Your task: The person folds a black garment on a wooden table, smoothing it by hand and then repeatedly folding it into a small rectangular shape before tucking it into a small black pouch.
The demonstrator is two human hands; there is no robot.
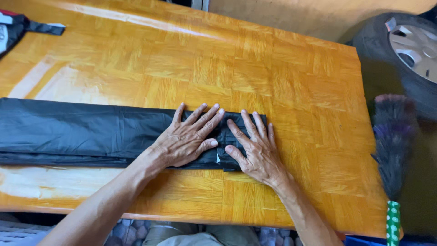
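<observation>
A long black plastic sheet (68, 132), folded into a flat strip, lies across the glossy wooden table (282, 73) from the left edge to the middle. My left hand (189, 136) presses flat on the strip near its right end, fingers spread. My right hand (255, 148) lies flat on the very end of the strip, fingers spread, beside the left hand. Neither hand grips anything.
A car tyre with a silver wheel cover (405, 50) stands to the right of the table. A feather duster (393, 136) with a green dotted handle leans by the table's right edge. Dark fabric (13, 27) lies at the far left corner.
</observation>
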